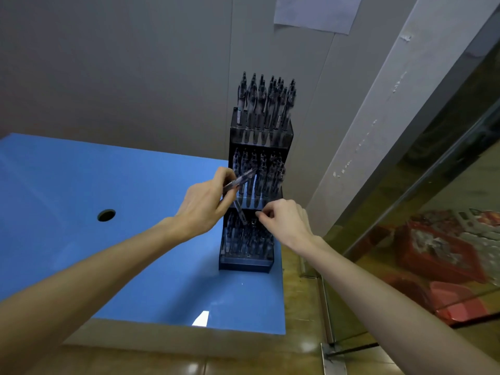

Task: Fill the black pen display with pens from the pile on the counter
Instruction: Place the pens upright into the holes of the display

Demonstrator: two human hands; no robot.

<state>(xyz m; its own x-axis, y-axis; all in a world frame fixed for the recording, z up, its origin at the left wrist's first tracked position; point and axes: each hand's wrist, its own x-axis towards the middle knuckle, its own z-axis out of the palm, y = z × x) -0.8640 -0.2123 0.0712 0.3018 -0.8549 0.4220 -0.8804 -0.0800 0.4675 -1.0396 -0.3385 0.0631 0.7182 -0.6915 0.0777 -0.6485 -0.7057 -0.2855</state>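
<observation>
- The wall (121,63) is pale grey and panelled; it rises behind the whole work area, with a sheet of paper (316,12) fixed high up on it.
- The counter (94,185) is a glossy blue surface that meets the wall at its far edge. It has a round hole (106,215) on its left part.
- To the right of the counter a dark glass panel (433,212) runs diagonally; red shapes show behind or in it, too blurred to identify.
- The black pen display (257,263) stands upright on the right part of the counter, close to the wall. It has three stepped tiers, and all three hold rows of upright dark pens; the top row (266,98) stands clear above the frame.
- The left hand (201,207) is raised in front of the middle tier. Its fingers are curled round a small bundle of pens (239,181), which points up and right toward the display.
- One further pen (239,212) hangs below that hand, angled down toward the bottom tier; whether the hand grips it cannot be told.
- The right hand (286,219) is at the top edge of the bottom tier, fingers bent with thumb and forefinger drawn together. Whether they pinch a pen cannot be told because of blur.
</observation>
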